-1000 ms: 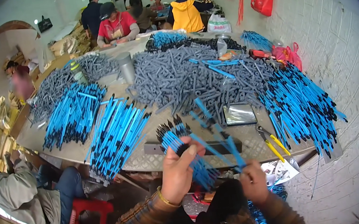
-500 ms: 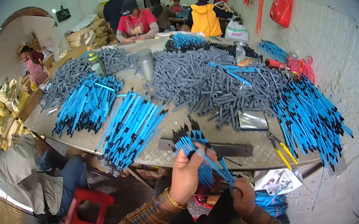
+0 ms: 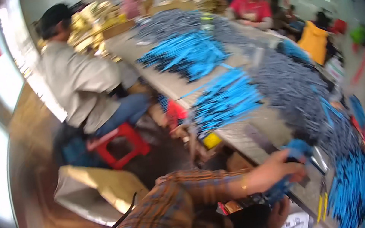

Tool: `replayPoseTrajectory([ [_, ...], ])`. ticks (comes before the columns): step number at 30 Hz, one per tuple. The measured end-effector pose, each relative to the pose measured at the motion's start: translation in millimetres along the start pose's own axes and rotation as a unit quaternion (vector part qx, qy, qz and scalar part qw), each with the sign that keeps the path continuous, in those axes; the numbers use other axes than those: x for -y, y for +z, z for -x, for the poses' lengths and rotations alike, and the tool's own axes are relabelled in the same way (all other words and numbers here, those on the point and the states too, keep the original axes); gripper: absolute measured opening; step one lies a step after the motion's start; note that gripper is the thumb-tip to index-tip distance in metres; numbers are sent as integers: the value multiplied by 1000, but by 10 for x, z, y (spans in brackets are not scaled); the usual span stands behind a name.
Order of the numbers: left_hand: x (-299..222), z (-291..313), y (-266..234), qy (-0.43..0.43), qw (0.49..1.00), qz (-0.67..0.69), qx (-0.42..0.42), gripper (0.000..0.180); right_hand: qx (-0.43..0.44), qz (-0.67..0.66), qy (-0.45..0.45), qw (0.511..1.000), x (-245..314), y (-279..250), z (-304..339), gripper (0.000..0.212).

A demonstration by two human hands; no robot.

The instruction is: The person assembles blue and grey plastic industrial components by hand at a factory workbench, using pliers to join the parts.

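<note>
My left hand (image 3: pixel 270 175) is wrapped round a bundle of slim blue rods (image 3: pixel 298 148) with black ends, above the near edge of the worktable. Motion smears the bundle. Below it is my right hand (image 3: pixel 278 216), blurred and partly hidden, so whether its fingers grip the rods' lower ends cannot be made out. Two heaps of blue rods lie on the left part of the table, a farther heap (image 3: pixel 193 56) and a nearer heap (image 3: pixel 227 98). A third heap of blue rods (image 3: pixel 350 188) lies to the right of my hands, beside yellow-handled pliers (image 3: pixel 321 202).
Grey tubes (image 3: pixel 290 85) cover much of the worktable (image 3: pixel 237 136). A dark flat bar (image 3: pixel 260 138) lies near its edge. At left a person (image 3: pixel 80 81) sits on a red stool (image 3: pixel 119 146), behind an open paper sack (image 3: pixel 99 186). Other people sit farther back.
The whole view has swung to the left, bringing the seated person and the sack further into sight. My left hand still holds the rods; the picture has become blurred.
</note>
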State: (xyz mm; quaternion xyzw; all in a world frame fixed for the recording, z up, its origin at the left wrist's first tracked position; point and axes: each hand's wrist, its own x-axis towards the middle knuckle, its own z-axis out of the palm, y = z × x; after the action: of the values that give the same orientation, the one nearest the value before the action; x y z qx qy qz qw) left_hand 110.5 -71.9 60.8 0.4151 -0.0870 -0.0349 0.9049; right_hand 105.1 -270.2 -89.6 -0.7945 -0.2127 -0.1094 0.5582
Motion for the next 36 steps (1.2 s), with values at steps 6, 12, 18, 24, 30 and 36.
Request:
replayPoseTrajectory([
  [6,-40,15,2,-11,997,27,65,19,120,53,39,991,334,-74,-197,35],
  [12,6,194,-17,-25,977,-85,196,21,133,67,-118,982,253,-178,-110,29],
  [18,-107,459,-43,-136,978,-30,154,22,178,61,-30,982,237,-328,-34,24],
  [24,-425,848,-278,-121,959,-234,102,21,291,-7,-112,950,501,-46,-329,16],
  [30,-342,823,-603,-191,956,-151,162,22,223,-50,-36,973,534,-22,-417,14],
  [36,-206,743,-469,-305,910,-160,231,42,226,-128,-43,965,539,-337,-309,34],
])
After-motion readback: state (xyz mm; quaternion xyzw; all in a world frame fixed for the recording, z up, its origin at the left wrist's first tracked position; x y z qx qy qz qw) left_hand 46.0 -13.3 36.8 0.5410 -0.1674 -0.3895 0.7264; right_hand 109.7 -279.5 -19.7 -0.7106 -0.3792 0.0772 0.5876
